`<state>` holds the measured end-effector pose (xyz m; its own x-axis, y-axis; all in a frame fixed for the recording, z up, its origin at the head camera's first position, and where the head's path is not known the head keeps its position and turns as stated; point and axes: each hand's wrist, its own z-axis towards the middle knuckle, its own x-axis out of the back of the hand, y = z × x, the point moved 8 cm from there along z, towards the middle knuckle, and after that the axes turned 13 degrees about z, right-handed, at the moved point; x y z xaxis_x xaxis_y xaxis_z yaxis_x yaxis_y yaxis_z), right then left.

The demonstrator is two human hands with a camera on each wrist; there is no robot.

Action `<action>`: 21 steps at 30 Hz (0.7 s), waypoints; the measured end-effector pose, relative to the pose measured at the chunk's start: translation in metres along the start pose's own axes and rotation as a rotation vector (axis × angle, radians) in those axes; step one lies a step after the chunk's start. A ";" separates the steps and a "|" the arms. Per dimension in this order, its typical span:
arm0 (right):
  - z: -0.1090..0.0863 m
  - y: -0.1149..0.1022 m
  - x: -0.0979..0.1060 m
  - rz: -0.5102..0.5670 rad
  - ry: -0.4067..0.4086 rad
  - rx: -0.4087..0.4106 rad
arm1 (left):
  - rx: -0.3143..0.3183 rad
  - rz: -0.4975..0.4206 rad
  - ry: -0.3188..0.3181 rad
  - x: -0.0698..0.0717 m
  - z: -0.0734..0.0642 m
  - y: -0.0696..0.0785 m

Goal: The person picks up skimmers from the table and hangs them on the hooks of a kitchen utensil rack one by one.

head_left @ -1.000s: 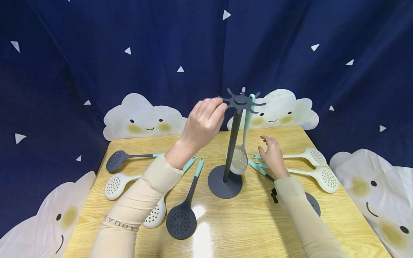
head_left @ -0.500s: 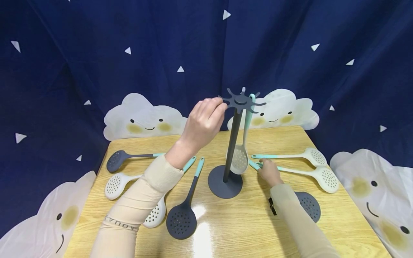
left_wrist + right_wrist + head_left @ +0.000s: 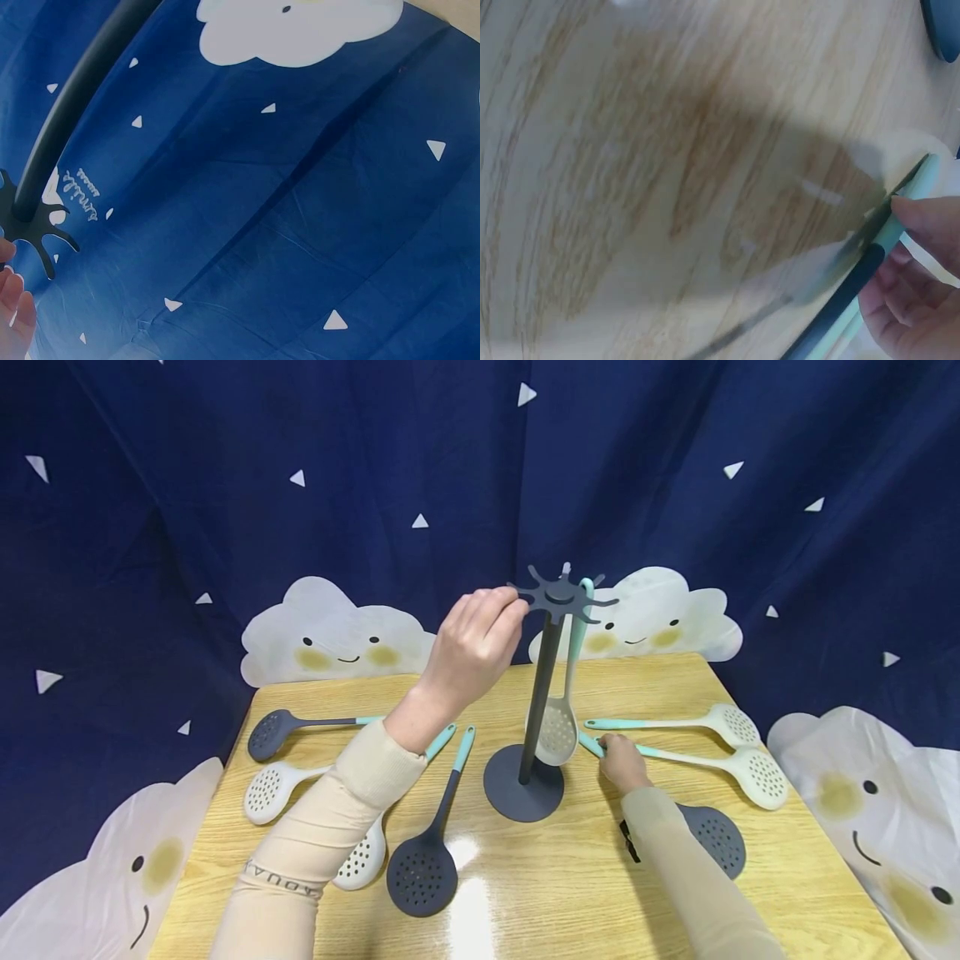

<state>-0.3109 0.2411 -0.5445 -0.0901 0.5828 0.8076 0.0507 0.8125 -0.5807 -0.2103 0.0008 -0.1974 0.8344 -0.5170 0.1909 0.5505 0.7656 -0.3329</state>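
My left hand (image 3: 480,639) grips one arm of the dark utensil rack (image 3: 542,693) at its hooked top; in the left wrist view the fingertips (image 3: 9,292) lie by the hooks. A pale skimmer (image 3: 557,733) with a mint handle hangs from the rack's right side. On the table right of the base, my right hand (image 3: 624,763) pinches the mint handle of a dark skimmer (image 3: 718,839), whose shaft is partly hidden under the sleeve. The right wrist view has thumb and fingers around that mint handle (image 3: 891,231), with another mint handle close behind.
Two white skimmers (image 3: 763,777) lie to the right on the wooden table (image 3: 570,893). To the left lie a dark skimmer (image 3: 272,735), white ones (image 3: 266,793) and a larger dark one (image 3: 422,877). A blue curtain (image 3: 375,460) stands behind.
My right hand has come down onto the dark skimmer's mint handle and its fingers have closed around it. The left hand and the rack have stayed in place.
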 end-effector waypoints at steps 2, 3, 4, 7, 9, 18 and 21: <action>0.001 0.000 -0.001 -0.007 0.001 -0.005 | 0.000 0.000 0.001 0.000 0.000 0.000; 0.001 0.001 -0.002 -0.010 -0.002 -0.010 | 0.000 0.000 0.002 0.000 0.000 0.000; 0.001 0.001 -0.002 -0.011 0.000 -0.012 | 0.000 0.000 0.002 0.000 0.000 0.000; 0.002 0.001 -0.001 -0.012 0.004 -0.013 | 0.001 0.002 0.003 0.000 0.000 0.000; 0.002 0.000 -0.001 -0.014 0.005 -0.006 | 0.001 0.004 0.003 0.000 0.000 0.000; 0.001 0.000 -0.001 -0.015 0.014 0.026 | 0.000 0.007 -0.010 0.000 0.000 0.000; 0.001 -0.002 0.003 -0.028 0.038 0.043 | 0.001 0.005 -0.005 0.000 0.000 0.000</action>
<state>-0.3127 0.2415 -0.5410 -0.0526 0.5607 0.8264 0.0054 0.8276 -0.5612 -0.2100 0.0005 -0.1970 0.8373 -0.5112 0.1941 0.5464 0.7685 -0.3330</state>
